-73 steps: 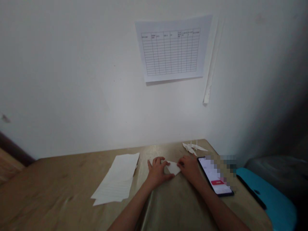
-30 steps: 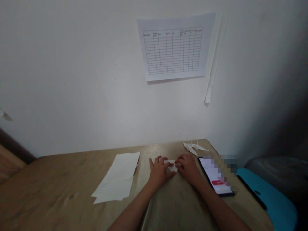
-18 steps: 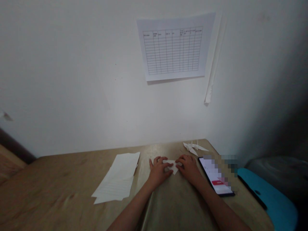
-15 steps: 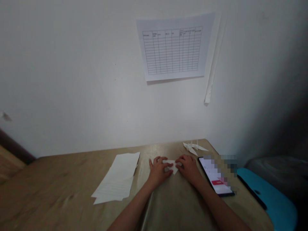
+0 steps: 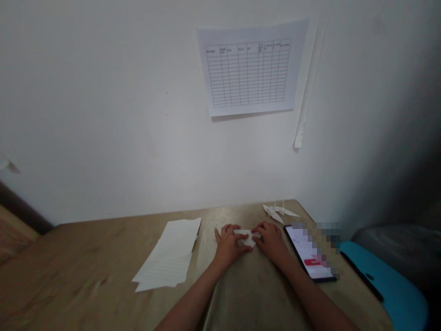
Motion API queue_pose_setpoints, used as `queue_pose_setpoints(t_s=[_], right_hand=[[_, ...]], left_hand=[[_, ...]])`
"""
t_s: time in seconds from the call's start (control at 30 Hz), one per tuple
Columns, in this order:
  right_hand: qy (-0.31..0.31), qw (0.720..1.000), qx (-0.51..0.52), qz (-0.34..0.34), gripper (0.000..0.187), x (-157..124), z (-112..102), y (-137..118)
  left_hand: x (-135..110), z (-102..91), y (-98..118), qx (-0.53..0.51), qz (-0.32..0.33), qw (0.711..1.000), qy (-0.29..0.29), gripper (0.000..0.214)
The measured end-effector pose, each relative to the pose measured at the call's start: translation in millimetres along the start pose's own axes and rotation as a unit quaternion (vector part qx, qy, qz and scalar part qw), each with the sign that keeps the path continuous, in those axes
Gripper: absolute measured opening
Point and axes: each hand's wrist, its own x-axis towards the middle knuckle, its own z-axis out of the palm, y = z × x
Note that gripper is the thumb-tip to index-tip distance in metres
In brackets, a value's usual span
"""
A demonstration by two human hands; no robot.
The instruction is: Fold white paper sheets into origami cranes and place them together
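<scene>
Loose white sheets (image 5: pixel 167 255) lay well left of the phone (image 5: pixel 306 250). Nearer it, the left hand (image 5: pixel 227 244) had its fingers spread, thumb and forefinger resting on a small folded paper (image 5: pixel 248 241), also left of the phone. The right hand (image 5: pixel 271 238), just beside the phone, touched the paper's right edge; whether it pinched could not be told. Neat folds likely called for matched edges and even pressure.

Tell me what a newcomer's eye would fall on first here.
Probably the gridded sheet high on the pale wall, or the bright turquoise object at the lower right. Next come the left hand and right hand, touching a small white paper on the table, between larger white sheets at left and a lit phone at right.
</scene>
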Motion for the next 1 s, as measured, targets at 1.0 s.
queue_pose_setpoints(t_s=[1.0], right_hand=[[-0.038, 0.999, 0.028, 0.017, 0.035, -4.2, -7.4, -2.6]], left_hand=[[-0.1, -5.4, 6.3, 0.030, -0.026, 0.999, -0.017, 0.045]])
